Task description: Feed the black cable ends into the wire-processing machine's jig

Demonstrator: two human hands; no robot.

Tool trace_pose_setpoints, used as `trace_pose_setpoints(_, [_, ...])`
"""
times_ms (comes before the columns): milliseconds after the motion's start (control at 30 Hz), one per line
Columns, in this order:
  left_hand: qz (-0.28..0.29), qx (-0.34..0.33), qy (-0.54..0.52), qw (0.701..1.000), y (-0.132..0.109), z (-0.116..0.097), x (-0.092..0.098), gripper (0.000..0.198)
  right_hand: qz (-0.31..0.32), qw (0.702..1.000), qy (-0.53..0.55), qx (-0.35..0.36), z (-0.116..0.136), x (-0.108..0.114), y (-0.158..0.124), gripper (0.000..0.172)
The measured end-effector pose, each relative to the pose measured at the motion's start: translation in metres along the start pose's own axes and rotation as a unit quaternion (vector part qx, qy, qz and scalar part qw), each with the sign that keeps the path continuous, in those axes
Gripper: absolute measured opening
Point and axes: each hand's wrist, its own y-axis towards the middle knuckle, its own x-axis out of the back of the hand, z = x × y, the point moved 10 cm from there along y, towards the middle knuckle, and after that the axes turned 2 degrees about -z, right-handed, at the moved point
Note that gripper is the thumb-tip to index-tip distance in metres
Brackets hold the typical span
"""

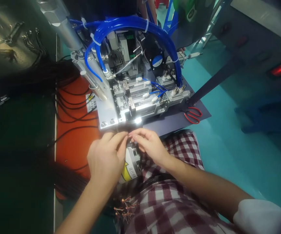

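Fingertips nearly meeting, my left hand (107,154) and my right hand (152,146) are closed in a pinch on a thin reddish wire end (130,136). They are just in front of the lit front edge of a metal machine (142,110) with cylinders and blue air hoses (133,22). My fingers cover most of the wire. Below them is a light metal part (130,162) with a yellow arrow label. A bunch of wires with copper-coloured ends (125,208) hangs near my lap, below my left wrist.
Black cables (74,104) run across an orange surface (72,151) on the left. Red-handled cutters (193,115) lie on the dark machine base (165,125) at the right. A grey post (213,79) slants up from the base. A checkered apron (165,201) covers my lap.
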Motion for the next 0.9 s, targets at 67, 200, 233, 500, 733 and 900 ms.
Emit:
trace_pose_setpoints(67, [-0.003,0.007,-0.021,1.0,-0.001,0.003,-0.001,0.022,-0.008,1.0,-0.008,0.014,-0.001,0.001,0.002,0.015])
trace_pose_setpoints(200, [-0.027,-0.005,-0.018,0.999,-0.003,0.004,0.0,0.022,-0.013,1.0,-0.01,0.016,-0.003,0.0,0.003,0.013])
trace_pose_setpoints(233, [-0.034,-0.006,-0.02,0.999,-0.003,0.004,0.0,0.022,-0.014,1.0,-0.007,0.013,-0.004,-0.001,0.004,0.013])
trace_pose_setpoints(500, [-0.071,-0.059,-0.001,0.996,-0.007,-0.001,0.012,0.012,-0.011,1.0,-0.013,0.007,-0.002,-0.002,0.003,0.013])
trace_pose_setpoints(733, [-0.044,-0.265,0.023,0.963,-0.016,-0.03,0.012,0.033,-0.006,1.0,-0.016,0.017,0.0,-0.002,0.005,0.01])
trace_pose_setpoints(900, [0.068,-0.393,0.057,0.915,-0.027,-0.042,-0.008,0.048,0.015,1.0,-0.002,0.017,-0.003,-0.003,0.006,0.003])
